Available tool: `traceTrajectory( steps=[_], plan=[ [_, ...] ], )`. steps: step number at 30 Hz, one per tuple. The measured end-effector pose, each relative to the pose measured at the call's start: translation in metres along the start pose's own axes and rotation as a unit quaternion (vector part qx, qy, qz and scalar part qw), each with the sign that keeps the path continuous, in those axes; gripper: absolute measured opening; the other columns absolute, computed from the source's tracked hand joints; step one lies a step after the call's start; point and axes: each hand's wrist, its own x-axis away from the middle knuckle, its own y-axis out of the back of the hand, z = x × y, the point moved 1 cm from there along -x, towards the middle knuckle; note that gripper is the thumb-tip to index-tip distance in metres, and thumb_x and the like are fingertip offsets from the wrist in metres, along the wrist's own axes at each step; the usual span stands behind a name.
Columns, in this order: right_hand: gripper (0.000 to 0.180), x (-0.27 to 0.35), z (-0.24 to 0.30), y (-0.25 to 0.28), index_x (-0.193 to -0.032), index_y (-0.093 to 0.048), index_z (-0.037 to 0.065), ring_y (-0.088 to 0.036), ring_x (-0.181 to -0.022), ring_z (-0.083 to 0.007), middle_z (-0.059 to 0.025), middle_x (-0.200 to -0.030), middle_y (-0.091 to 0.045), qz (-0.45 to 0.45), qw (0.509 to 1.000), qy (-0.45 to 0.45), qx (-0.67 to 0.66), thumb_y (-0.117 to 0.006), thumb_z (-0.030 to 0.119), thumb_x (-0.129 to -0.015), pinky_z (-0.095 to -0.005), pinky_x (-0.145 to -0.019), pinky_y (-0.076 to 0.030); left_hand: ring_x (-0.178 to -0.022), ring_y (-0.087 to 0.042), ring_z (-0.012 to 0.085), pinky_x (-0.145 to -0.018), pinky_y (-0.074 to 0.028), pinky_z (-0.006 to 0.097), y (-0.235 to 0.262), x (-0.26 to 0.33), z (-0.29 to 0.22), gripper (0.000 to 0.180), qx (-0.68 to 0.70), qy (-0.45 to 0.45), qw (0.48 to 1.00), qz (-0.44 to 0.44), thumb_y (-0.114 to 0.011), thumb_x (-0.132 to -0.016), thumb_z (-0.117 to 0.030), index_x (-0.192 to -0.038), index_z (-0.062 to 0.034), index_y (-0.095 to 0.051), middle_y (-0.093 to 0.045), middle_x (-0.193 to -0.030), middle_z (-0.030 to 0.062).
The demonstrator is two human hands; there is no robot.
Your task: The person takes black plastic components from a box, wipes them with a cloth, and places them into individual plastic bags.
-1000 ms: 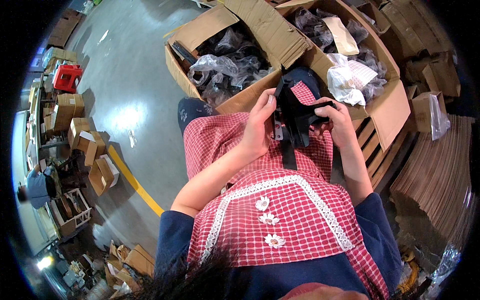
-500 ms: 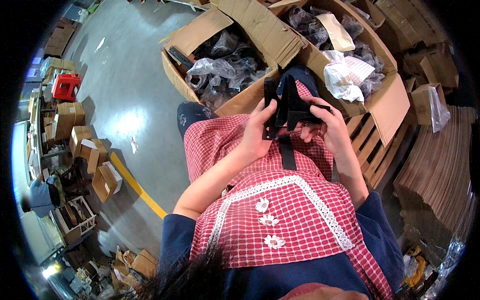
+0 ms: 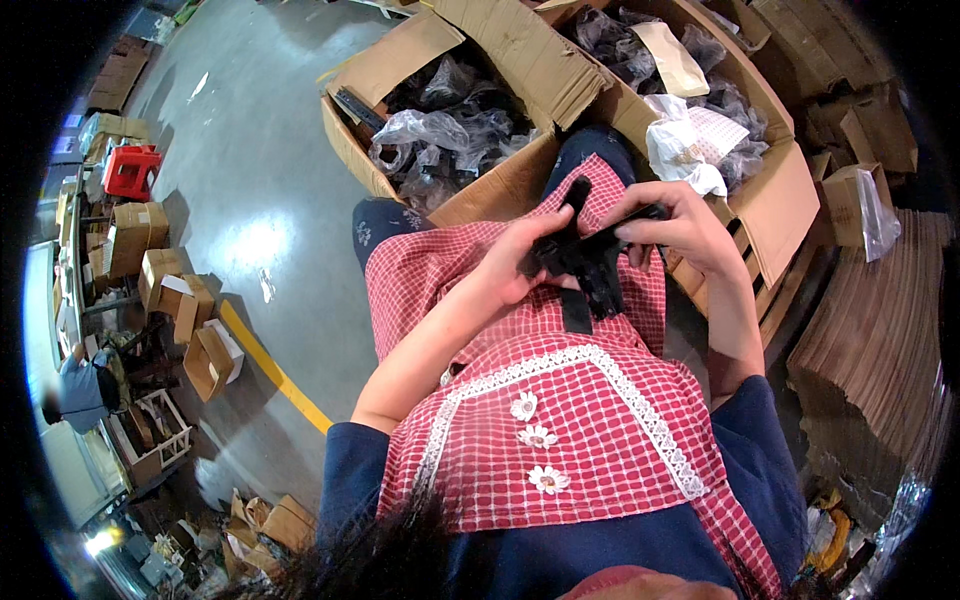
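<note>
Above my lap, both hands grip a black, angular part (image 3: 592, 272), perhaps plastic, with a rounded arm sticking up toward the far side. What exactly it is, I cannot make out. My left hand (image 3: 520, 252) closes round its left side, thumb near the upright arm. My right hand (image 3: 675, 228) pinches its right end between thumb and fingers. Below the part, a black strip (image 3: 577, 312) lies against my red checked apron (image 3: 540, 400).
Ahead stands an open carton (image 3: 470, 205) of clear plastic bags with dark contents. Another open carton (image 3: 785, 190) sits to its right on a wooden pallet (image 3: 690, 280). Flattened cardboard (image 3: 870, 330) is stacked at the right. Leftward are small boxes (image 3: 207, 365), a red stool (image 3: 130, 172) and a person (image 3: 80, 390).
The black part has turned and tilted in my hands, its lower end now nearer my body. My right hand has rolled over, its wrist raised and shifted right.
</note>
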Motion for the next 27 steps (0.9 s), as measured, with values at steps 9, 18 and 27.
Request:
traceTrajectory(
  steps=[9,18,27],
  plan=[
    [0.031,-0.026,-0.003,-0.024,-0.111,-0.064,0.003,-0.068,-0.091,-0.0262,-0.0141,-0.103,-0.07,-0.164,0.945,0.15,0.239,-0.072,0.008,-0.081,-0.0348,-0.083,-0.053,-0.108,-0.067,0.0271,-0.085,-0.061,0.042,0.006,0.007,0.004,0.04,-0.074,-0.051,0.996,0.027,-0.046,-0.104,-0.035,-0.133,-0.0077,-0.053,-0.067,-0.119,0.0099],
    [0.022,-0.019,-0.008,-0.016,-0.107,-0.073,0.004,-0.068,-0.075,-0.0228,-0.0111,-0.099,-0.074,-0.237,0.913,0.152,0.295,-0.072,0.014,-0.087,-0.0324,-0.072,-0.054,-0.118,-0.062,0.0342,-0.092,-0.053,0.065,0.007,0.006,0.005,0.043,0.084,-0.008,0.993,0.081,-0.053,-0.1,-0.033,-0.135,-0.0084,-0.055,-0.062,-0.131,0.0138],
    [0.021,-0.003,-0.004,-0.001,-0.105,-0.068,0.003,-0.054,-0.052,-0.006,-0.0001,-0.066,-0.06,-0.251,0.962,0.091,-0.06,-0.069,0.016,-0.089,-0.02,-0.045,-0.04,-0.104,-0.067,0.0356,-0.086,-0.059,0.052,0.014,-0.005,0.003,0.044,0.116,-0.092,0.989,0.002,-0.048,-0.103,-0.039,-0.125,-0.0026,-0.057,-0.067,-0.115,0.0175]
  ],
)
